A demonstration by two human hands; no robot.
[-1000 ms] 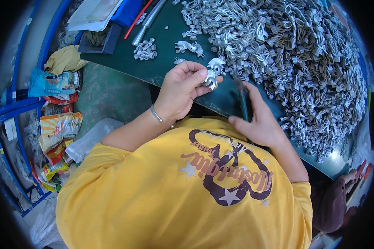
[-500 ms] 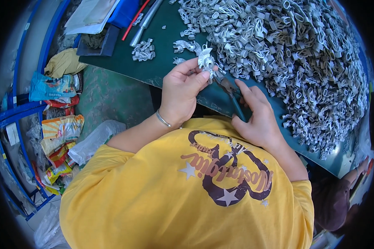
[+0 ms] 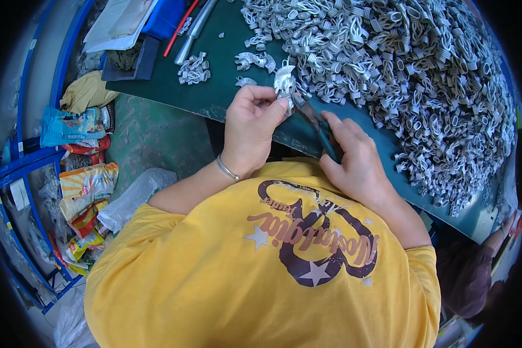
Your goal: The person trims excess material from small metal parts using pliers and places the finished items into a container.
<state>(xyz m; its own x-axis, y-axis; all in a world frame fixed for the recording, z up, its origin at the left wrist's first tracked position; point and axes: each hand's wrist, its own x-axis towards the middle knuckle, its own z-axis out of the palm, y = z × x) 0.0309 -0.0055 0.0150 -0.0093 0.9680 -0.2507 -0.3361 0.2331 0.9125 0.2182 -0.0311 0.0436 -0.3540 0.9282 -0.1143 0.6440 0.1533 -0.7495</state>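
Note:
Between the thumb and fingers of my left hand (image 3: 254, 119) is a silvery metal casting (image 3: 285, 81) with a ridged crest, held just over the table's near edge. My right hand (image 3: 354, 152) is closed round the dark green handles of a pair of pliers (image 3: 320, 129). The jaws of the pliers meet the right side of the casting; whether they grip it is too small to tell. Just beyond my left hand, similar crested castings (image 3: 255, 60) lie on the green table (image 3: 220, 75).
A big heap of small looped metal castings (image 3: 383, 64) covers the table's right side. At the far left lie a small pile of castings (image 3: 195, 68), a metal rod (image 3: 195, 32), a red stick (image 3: 181, 28) and a dark tray (image 3: 134, 61). Blue shelving (image 3: 26, 165) holds bags. Another person's arm (image 3: 496, 240) shows at right.
The pliers have come up against the casting, their handles drawn closer together in my right hand. My view has shifted slightly. My left hand keeps its hold.

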